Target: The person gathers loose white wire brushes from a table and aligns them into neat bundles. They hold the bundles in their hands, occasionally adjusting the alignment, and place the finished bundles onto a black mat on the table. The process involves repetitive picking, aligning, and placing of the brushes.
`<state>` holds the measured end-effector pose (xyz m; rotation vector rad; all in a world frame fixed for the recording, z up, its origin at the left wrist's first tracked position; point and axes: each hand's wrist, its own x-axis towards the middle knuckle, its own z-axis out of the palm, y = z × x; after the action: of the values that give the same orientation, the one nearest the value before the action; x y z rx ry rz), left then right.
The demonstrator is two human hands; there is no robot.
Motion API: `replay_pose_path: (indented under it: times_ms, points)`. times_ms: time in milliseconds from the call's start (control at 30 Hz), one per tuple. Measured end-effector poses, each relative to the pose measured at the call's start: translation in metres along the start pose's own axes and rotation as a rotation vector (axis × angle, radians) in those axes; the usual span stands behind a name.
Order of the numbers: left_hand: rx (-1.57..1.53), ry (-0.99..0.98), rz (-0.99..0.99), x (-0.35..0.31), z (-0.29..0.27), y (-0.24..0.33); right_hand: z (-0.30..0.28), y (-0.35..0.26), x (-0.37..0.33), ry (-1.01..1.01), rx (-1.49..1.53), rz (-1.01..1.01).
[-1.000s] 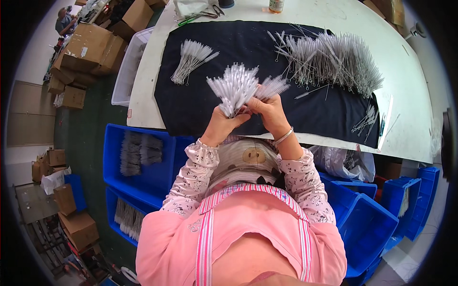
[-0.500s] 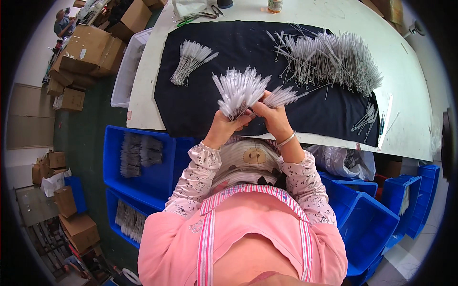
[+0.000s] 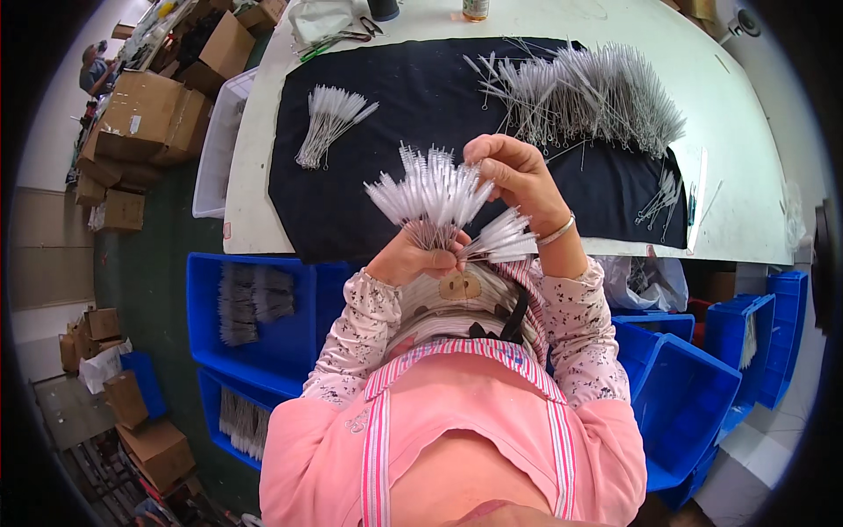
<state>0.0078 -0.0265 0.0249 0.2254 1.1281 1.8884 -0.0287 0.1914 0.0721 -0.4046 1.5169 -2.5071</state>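
Sorting posture over a desk (image 3: 733, 140) spread with black cloth (image 3: 351, 206). The left hand (image 3: 408, 256) has its fingers closed around the wire stems of a dense bundle of white-bristled tube brushes (image 3: 426, 191), heads fanned upward; a smaller cluster of brushes (image 3: 502, 237) splays rightward beside it. The right hand (image 3: 520, 176) is raised at the bundle's right edge, fingers curled and thumb near the forefinger; whether they grip a brush cannot be told. A large brush pile (image 3: 597, 97) lies beyond, at right; a separate brush bunch (image 3: 329, 123), at left.
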Motion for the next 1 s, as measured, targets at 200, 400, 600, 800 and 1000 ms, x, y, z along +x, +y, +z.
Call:
replay_pose_path:
  times_ms: [200, 400, 600, 800, 1000]
  points:
    - [-0.194, 0.044, 0.158, 0.010, 0.013, 0.001, -0.010, 0.031, -0.005, 0.286, 0.178, -0.038]
    - [-0.162, -0.024, 0.127, 0.032, 0.018, -0.005, -0.036, 0.046, -0.013, 0.587, 0.260, -0.034]
    - [-0.107, -0.188, 0.094, 0.044, 0.032, -0.001, -0.039, 0.013, -0.033, 0.752, 0.205, -0.054]
    - [-0.239, -0.195, 0.154, 0.062, 0.057, -0.001, -0.060, 0.014, -0.053, 0.689, 0.508, -0.090]
    - [-0.292, -0.136, 0.104, 0.069, 0.062, -0.007, -0.056, 0.018, -0.053, 0.589, 0.456, 0.125]
